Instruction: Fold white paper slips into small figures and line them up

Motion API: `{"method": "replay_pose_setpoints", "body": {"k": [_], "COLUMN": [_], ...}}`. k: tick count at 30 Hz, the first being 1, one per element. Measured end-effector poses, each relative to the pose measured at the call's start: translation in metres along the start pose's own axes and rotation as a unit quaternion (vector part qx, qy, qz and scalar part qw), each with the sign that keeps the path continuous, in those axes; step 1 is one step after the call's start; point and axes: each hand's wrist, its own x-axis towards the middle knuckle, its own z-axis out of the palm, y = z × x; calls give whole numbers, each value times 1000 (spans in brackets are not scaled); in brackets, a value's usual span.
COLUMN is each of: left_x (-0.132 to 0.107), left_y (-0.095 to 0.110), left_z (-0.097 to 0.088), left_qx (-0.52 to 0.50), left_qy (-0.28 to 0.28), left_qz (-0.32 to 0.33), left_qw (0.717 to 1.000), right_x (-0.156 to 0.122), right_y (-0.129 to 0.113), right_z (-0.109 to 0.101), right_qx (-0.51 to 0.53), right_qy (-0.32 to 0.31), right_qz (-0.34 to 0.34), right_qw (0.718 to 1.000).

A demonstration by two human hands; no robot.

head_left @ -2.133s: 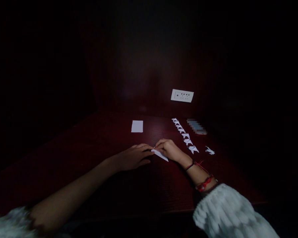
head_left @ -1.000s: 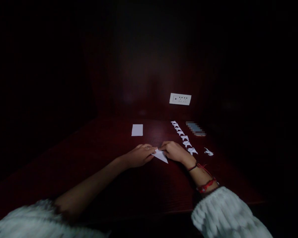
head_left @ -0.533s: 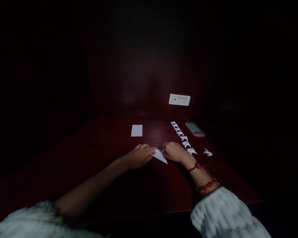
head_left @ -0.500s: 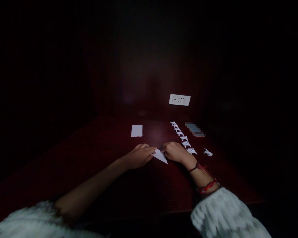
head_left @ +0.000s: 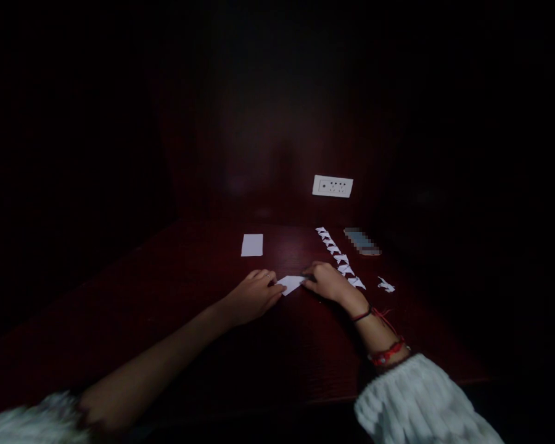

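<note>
A small folded white paper (head_left: 290, 284) lies on the dark red table (head_left: 277, 345) between my two hands. My left hand (head_left: 253, 297) rests on the table with its curled fingertips pinching the paper's left edge. My right hand (head_left: 329, 283), with red bracelets at the wrist, presses its fingertips on the paper's right edge. Both hands are closed on the paper. Right of my right hand runs a diagonal row of several small folded white paper shapes (head_left: 340, 259).
A flat white paper rectangle (head_left: 252, 245) lies further back on the table. A phone (head_left: 361, 241) sits at the back right, and one separate folded piece (head_left: 385, 285) lies right of the row. A white wall socket (head_left: 332, 185) is on the dark panel behind.
The paper between my hands showed a long triangular point toward me; now it is a smaller, squarer shape. My hands have shifted slightly on it.
</note>
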Motion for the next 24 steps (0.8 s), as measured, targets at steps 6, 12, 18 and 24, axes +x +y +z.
{"method": "replay_pose_setpoints", "body": {"k": [6,12,18,24], "left_x": [-1,-3,-4,-5], "left_y": [6,9,11,7], "left_z": [-1,3,6,6], "left_qx": [-54,-98,-83,-77], "left_qy": [-18,-15,-24,-25], "left_qz": [30,55,53,47], "left_qw": [998,994,995,996], "right_x": [10,12,13,12], "right_y": [10,11,10,7], "right_z": [24,29,28,25], "right_qx": [68,124,188,249], "right_qy": [49,69,63,88], "right_qz": [24,22,26,-21], "right_qw": [996,990,980,964]}}
